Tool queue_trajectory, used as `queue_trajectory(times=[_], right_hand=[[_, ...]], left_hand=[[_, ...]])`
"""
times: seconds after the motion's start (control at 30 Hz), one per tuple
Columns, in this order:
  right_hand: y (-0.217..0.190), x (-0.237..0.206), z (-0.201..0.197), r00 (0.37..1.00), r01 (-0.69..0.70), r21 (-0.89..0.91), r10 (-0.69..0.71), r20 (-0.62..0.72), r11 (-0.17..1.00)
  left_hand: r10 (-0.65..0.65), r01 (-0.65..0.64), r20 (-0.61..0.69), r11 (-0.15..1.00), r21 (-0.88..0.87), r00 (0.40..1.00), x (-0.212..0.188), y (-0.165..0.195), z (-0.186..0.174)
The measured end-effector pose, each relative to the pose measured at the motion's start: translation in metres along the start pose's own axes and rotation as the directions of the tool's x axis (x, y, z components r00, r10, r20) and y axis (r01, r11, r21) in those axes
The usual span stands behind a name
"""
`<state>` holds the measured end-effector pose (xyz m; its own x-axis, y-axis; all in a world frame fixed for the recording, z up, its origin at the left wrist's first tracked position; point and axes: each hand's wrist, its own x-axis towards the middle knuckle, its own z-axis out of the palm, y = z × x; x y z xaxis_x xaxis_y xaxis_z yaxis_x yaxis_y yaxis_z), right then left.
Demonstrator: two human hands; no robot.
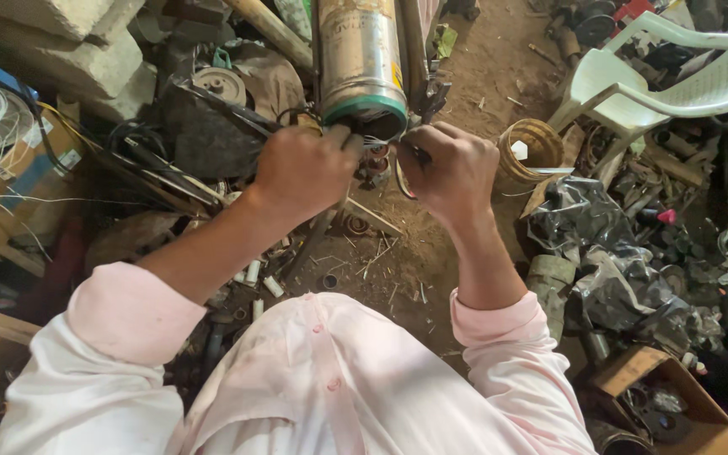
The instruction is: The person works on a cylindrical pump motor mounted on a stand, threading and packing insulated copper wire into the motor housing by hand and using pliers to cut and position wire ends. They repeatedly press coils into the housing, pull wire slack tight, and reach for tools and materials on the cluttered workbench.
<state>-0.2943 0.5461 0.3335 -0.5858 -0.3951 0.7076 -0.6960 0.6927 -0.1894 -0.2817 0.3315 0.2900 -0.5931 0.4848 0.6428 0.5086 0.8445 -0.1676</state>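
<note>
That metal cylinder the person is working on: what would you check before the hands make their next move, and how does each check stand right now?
1. Both hands at the open end of the metal cylinder: ok, left hand and right hand are there.
2. Wires at the opening in reach: ok, between the hands.
3. Right hand's grip on a thin dark tool: cannot tell, mostly hidden.
4. Left hand's grip: cannot tell, fingers curl out of sight.
5. Cylinder steady: cannot tell, its support is hidden.
6. Ground below tidy: not ok, scraps lie scattered.
</note>
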Motion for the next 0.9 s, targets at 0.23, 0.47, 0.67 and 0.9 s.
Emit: queue_trajectory(times=[0.23, 0.47, 0.67, 0.9], right_hand=[[0.003, -0.004, -0.002, 0.998, 0.064, 0.163, -0.062, -0.020, 0.985], [0.008, -0.016, 0.002, 0.997, -0.078, 0.381, 0.064, 0.049, 0.921], [0.019, -0.020, 0.011, 0.994, -0.102, 0.460, 0.105, 0.020, 0.882], [0.013, -0.049, 0.031, 0.928, -0.371, 0.634, 0.247, 0.279, 0.678]], left_hand=[[-0.080, 0.111, 0.093, 0.909, -0.402, 0.992, 0.009, -0.003, 0.004], [0.045, -0.013, 0.117, 0.965, -0.261, 0.992, 0.013, -0.012, -0.008], [0.069, -0.068, 0.119, 0.998, -0.017, 0.990, 0.017, -0.010, -0.012], [0.193, -0.193, 0.025, 0.981, -0.003, 0.981, 0.007, -0.023, -0.001]])
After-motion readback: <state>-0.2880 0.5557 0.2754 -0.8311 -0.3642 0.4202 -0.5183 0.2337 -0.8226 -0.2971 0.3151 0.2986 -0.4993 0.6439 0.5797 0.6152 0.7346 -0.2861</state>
